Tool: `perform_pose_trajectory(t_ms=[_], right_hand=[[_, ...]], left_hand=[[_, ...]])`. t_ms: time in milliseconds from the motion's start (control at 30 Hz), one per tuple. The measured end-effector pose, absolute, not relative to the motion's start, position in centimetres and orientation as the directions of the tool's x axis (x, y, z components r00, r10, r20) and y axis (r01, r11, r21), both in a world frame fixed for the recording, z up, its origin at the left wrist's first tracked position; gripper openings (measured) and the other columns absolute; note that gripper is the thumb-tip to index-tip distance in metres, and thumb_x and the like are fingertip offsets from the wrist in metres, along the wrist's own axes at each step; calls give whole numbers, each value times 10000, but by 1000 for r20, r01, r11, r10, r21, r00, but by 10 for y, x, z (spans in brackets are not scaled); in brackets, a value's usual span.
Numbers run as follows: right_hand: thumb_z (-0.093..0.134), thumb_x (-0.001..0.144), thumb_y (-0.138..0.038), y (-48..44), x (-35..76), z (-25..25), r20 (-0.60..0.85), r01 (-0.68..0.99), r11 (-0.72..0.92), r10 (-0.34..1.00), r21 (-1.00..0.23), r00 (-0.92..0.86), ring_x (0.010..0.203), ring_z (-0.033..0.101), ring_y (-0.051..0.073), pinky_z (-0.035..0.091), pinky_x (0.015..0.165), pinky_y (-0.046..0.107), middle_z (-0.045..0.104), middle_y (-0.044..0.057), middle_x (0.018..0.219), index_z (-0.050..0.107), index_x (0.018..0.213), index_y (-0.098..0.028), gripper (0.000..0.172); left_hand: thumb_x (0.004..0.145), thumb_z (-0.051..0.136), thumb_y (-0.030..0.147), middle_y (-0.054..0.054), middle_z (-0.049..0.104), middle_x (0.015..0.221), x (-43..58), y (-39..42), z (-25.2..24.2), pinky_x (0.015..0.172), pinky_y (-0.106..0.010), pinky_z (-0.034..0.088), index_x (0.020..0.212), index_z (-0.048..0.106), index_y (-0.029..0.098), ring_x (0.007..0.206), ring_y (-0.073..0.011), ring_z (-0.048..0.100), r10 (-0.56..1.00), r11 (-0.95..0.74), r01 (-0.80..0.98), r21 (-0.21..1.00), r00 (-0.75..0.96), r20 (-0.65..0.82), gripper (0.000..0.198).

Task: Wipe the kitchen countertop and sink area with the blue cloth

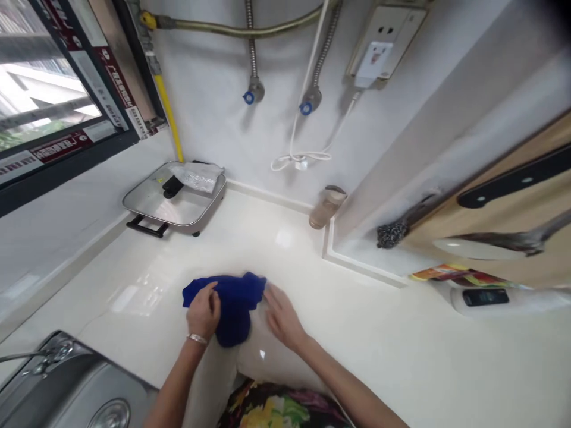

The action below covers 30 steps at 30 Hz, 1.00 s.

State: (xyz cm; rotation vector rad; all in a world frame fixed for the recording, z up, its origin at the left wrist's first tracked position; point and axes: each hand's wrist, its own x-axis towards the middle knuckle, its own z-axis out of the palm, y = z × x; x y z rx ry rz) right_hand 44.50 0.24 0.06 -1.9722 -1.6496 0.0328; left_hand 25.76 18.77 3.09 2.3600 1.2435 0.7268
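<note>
A dark blue cloth lies partly spread on the white countertop in front of me, its lower part hanging toward the near edge. My left hand, with a bracelet at the wrist, is closed on the left side of the cloth, fingers curled. At the cloth's right edge is my right hand. Its fingers are stretched out, with the tips touching or just beside the fabric; exact contact is hard to make out.
A lidded electric pan stands in the back left corner, a clear packet on top. A brown cup-like container is by the wall corner. The metal sink lies near left. At right are a knife, a scrubber and a white device.
</note>
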Motion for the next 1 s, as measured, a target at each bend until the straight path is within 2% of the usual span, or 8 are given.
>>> perform_pose_trajectory(t_ms=[100, 167, 233, 367, 467, 633, 800, 1000], right_hand=[[394, 954, -166, -54, 449, -14, 370, 846, -179, 840, -503, 397, 1444, 363, 254, 458, 1120, 507, 345, 118, 1572, 295, 1528, -248, 588], [401, 960, -173, -88, 450, -22, 369, 832, -195, 827, -519, 424, 1406, 424, 246, 474, 1111, 502, 413, 107, 1529, 360, 1495, -272, 546], [416, 958, -174, -114, 451, -28, 371, 835, -188, 830, -518, 417, 1396, 440, 251, 471, 1113, 517, 451, 104, 1501, 418, 1458, -276, 511], [436, 948, -164, -137, 453, -35, 378, 845, -159, 841, -510, 386, 1394, 444, 257, 473, 1110, 525, 485, 103, 1475, 460, 1423, -265, 486], [452, 933, -152, -136, 452, -38, 384, 857, -161, 842, -490, 378, 1381, 459, 261, 479, 1102, 536, 498, 106, 1462, 453, 1424, -257, 502], [456, 915, -136, -133, 451, -40, 369, 864, -187, 847, -468, 383, 1370, 467, 275, 484, 1090, 558, 497, 115, 1454, 448, 1415, -250, 513], [454, 905, -133, -135, 450, -41, 326, 859, -227, 856, -459, 401, 1365, 470, 283, 486, 1084, 568, 491, 109, 1456, 437, 1419, -255, 528], [459, 897, -150, -137, 450, -42, 300, 868, -263, 863, -421, 406, 1344, 495, 300, 519, 1046, 558, 499, 98, 1454, 441, 1416, -276, 534]], left_hand=[[894, 494, 354, -178, 594, 1332, 291, 157, 19, 1118, -542, 383, 1294, 605, 173, 1293, -322, 515, 753, -656, 627, 419, 578, 314, 453], [854, 557, 364, -207, 465, 1475, 305, 144, 10, 1165, -645, 256, 1351, 567, 160, 1429, -398, 336, 754, -657, 668, 351, 582, 304, 537], [854, 560, 346, -198, 379, 1546, 306, 139, 3, 1172, -666, 217, 1392, 531, 184, 1473, -406, 243, 748, -663, 673, 326, 599, 286, 562], [834, 526, 195, -145, 422, 1534, 263, 153, 1, 1201, -573, 260, 1271, 618, 210, 1470, -314, 301, 657, -744, 579, 334, 725, 205, 446], [816, 527, 171, -142, 474, 1493, 212, 168, 3, 1203, -556, 273, 1207, 639, 197, 1450, -296, 346, 665, -737, 600, 310, 726, 176, 408], [892, 523, 439, -156, 435, 1515, 150, 203, 2, 1175, -601, 286, 1289, 592, 230, 1447, -339, 338, 814, -581, 774, 253, 548, 192, 455], [942, 402, 460, -170, 421, 1510, 134, 264, 4, 1186, -573, 260, 1318, 590, 196, 1449, -334, 326, 910, -401, 889, 223, 358, 208, 496], [936, 396, 488, -186, 420, 1503, 155, 361, 8, 1194, -556, 233, 1343, 578, 198, 1439, -329, 329, 945, -295, 915, 276, 236, 228, 532]])
